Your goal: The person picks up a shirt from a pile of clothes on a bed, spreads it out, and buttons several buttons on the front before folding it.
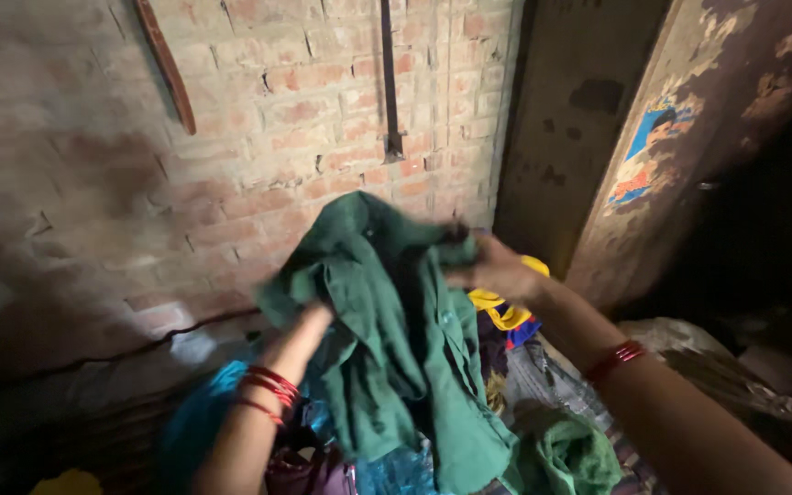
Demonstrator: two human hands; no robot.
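A dark green garment (387, 321) hangs in front of me, lifted off a heap of clothes. My left hand (312, 316) is pushed into its folds on the left side, fingers hidden in the cloth, red bangles on the wrist. My right hand (492, 268) pinches the garment's upper right edge, with a red bangle further down the forearm. The motion blurs both hands a little.
Under the garment lie a yellow cloth (506, 307), a grey denim piece (543, 380), a lighter green cloth (566, 454) and blue fabric (203, 412). A brick wall (258, 119) stands close behind, with a worn metal door (689, 137) to the right.
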